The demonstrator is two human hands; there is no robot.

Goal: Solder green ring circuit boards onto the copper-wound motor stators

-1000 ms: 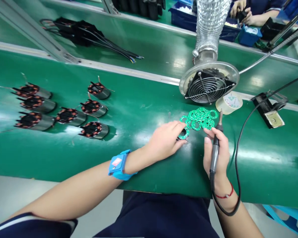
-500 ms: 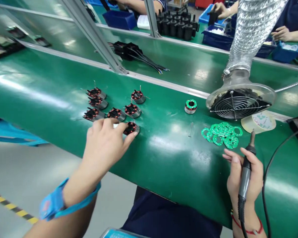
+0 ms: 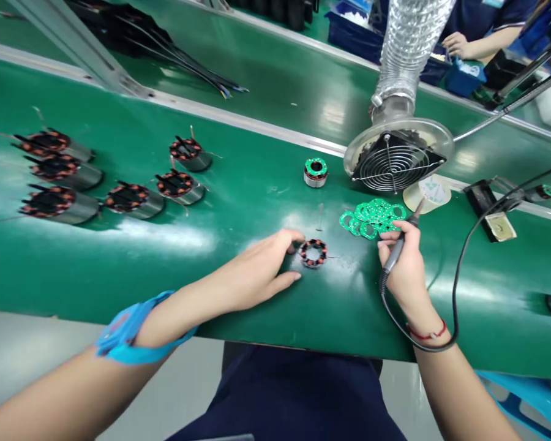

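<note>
Well to the left of the worker's left hand, wound motor stators are lying in a loose group on the green conveyor belt, their copper coils facing the camera. A blue antistatic wrist strap is circling that forearm. The left hand is resting loosely curled on the belt, fingertips touching or all but touching a single stator standing on end just to its right; it is not gripping it. Beyond that stator, farther from the worker, a stator already capped with a green ring board is sitting alone. To the right, the right hand is closing around a soldering iron, tip pointing up toward a heap of green ring-shaped circuit boards just past its fingers. Behind the heap, a fume extractor fan is hanging on a ribbed duct.

Steadying the upright stator with the left fingertips would likely keep it from tipping. The belt's near edge is running close under both wrists, while the open belt between the hands is giving room; the iron's cable looping at the right wrist could snag.
</note>
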